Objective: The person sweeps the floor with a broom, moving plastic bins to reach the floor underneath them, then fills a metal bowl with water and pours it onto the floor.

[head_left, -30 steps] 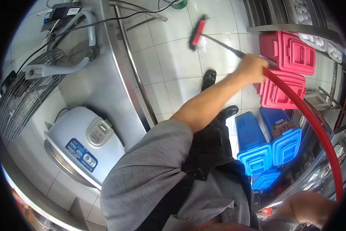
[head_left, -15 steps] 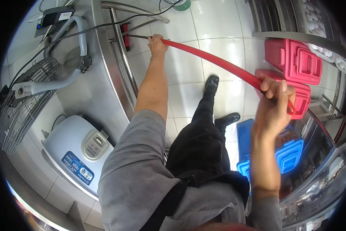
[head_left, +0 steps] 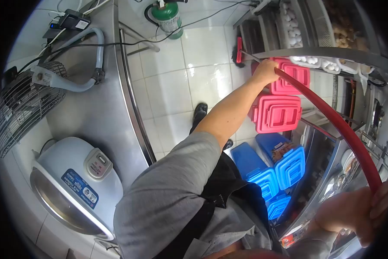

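A broom with a long red handle (head_left: 327,110) stretches across the right side of the head view. My left hand (head_left: 266,72) is closed around the lower part of the handle. Farther down, the broom head (head_left: 239,50), red with dark bristles, is on the tiled floor beside the shelf rack. My right hand (head_left: 353,213) grips the upper end of the handle at the lower right, its fingertips partly in the dark image edge. Close to my left hand are red lidded bins (head_left: 278,113), partly behind the handle.
Blue lidded bins (head_left: 290,167) stand near my legs. A steel table (head_left: 90,116) on the left bears a rice cooker (head_left: 79,177) and a wire fan (head_left: 30,108). A green cylinder (head_left: 167,19) stands at the back. Egg trays (head_left: 291,28) fill part of the rack.
The broom head has swept from beside the table leg on the left to the rack on the right. Both hands moved rightward with the handle, and my view has shifted.
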`<state>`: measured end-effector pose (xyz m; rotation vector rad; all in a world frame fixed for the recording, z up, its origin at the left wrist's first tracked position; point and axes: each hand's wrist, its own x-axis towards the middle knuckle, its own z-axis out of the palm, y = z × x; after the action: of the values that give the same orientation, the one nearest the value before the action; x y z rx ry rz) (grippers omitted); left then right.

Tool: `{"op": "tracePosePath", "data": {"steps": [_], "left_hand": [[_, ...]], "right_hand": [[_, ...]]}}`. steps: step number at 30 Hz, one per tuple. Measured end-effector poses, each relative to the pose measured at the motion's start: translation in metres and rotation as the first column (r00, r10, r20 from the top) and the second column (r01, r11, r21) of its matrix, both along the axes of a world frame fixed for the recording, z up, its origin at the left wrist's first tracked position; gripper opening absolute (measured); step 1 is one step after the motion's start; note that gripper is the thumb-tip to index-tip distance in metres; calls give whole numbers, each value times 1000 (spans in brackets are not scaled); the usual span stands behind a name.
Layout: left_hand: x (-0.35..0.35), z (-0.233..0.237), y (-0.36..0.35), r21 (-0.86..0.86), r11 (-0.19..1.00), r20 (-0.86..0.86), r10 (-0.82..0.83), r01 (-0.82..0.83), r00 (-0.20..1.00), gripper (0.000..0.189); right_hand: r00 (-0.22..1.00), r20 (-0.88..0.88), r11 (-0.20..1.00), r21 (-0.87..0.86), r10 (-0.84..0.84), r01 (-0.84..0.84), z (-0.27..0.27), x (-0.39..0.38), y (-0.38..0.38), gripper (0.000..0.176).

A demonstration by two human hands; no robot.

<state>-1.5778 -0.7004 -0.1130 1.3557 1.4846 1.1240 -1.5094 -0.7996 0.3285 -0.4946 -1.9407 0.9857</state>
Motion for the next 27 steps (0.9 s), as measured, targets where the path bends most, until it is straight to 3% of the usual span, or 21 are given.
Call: {"op": "tracePosePath", "data": {"steps": [3, 4, 6, 7, 8, 10, 11, 12, 13, 15, 17, 19, 20, 23, 24, 27], "left_hand": [[-10, 48, -25, 109, 993, -14, 34, -32, 999, 24], [-10, 45, -37, 195, 977, -44, 96, -86, 994, 23], [-33, 55, -76, 218, 973, -184, 113, -71, 976, 21], [-44, 51, -94, 257, 956, -95, 168, -139, 981, 19], [-58, 59, -111, 233, 950, -15, 215, -206, 976, 19], [-67, 5, -131, 108, 950, -215, 310, -293, 926, 20], [-68, -22, -136, 163, 914, -330, 404, -370, 853, 22], [-59, -44, -136, 157, 913, -332, 407, -376, 851, 22], [-54, -49, -129, 157, 910, -334, 415, -384, 847, 22], [-24, -41, -107, 138, 944, -188, 322, -300, 928, 23], [13, -34, -73, 146, 962, 6, 232, -230, 973, 24], [39, -36, -28, 181, 963, -15, 204, -198, 979, 26], [45, -36, -11, 204, 952, -23, 237, -228, 971, 28], [48, -23, 5, 263, 935, -32, 255, -238, 967, 30], [46, -14, 6, 299, 928, -36, 246, -224, 969, 30], [46, 27, -28, 391, 889, -10, 263, -238, 965, 30]], "right_hand": [[993, -72, 996, 8, 91, -91, 46, 26, -10, 39], [993, -74, 996, 18, 88, -87, 52, 36, -17, 39], [916, -390, 996, -28, -93, 89, 60, 56, -26, 37], [918, -383, 994, -23, -104, 103, 59, 96, -13, 37], [980, -183, 989, 112, -74, 95, 52, 161, 7, 28], [914, -171, 930, -69, -367, 361, -12, 111, 18, 26], [859, -150, 869, -169, -490, 466, -45, 86, 24, 26], [868, -373, 854, -510, -329, 104, -61, 80, 29, 30], [855, -308, 834, -503, -417, 226, -63, 77, 29, 32], [796, -259, 825, -328, -546, 460, -35, 106, 23, 35], [905, -6, 905, -33, -425, 424, -8, 110, -2, 20], [994, -74, 981, -178, -85, 70, -6, 97, -8, 23], [985, -136, 993, -71, -102, 93, -20, 78, -9, 16], [911, -277, 943, 43, -306, 330, -17, 101, -16, 27], [844, -272, 875, 13, -462, 484, 2, 117, -23, 27], [756, -401, 834, -37, -518, 551, 34, 196, -38, 30]]}}
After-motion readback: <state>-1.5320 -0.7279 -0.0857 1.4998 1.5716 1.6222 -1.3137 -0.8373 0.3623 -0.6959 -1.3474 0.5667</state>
